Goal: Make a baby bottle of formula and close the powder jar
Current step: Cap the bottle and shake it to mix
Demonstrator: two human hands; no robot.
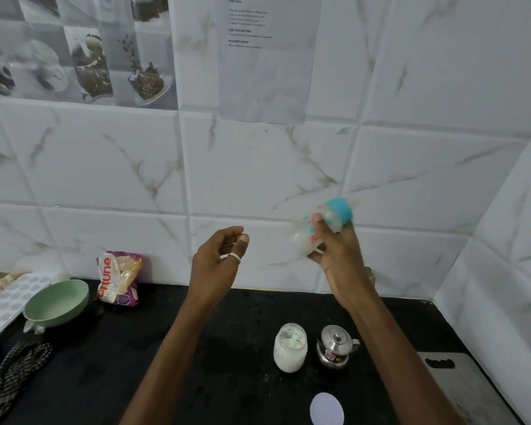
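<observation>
My right hand (337, 256) is raised in front of the tiled wall and grips a baby bottle (325, 223) with a blue collar; the bottle is blurred by motion and tilted up to the right. My left hand (219, 259) hovers beside it at the same height, fingers loosely curled, holding nothing, with a ring on one finger. Below on the black counter (196, 348) stands the open powder jar (289, 348), full of white powder with a scoop inside. Its white lid (326, 409) lies flat near the counter's front edge.
A small steel lidded pot (334, 348) stands right of the jar. A grey cutting board (463, 391) lies at the right. At the left are a green bowl (56, 303), a purple food packet (118, 279), a white mould tray (6, 302) and a patterned cloth (10, 381).
</observation>
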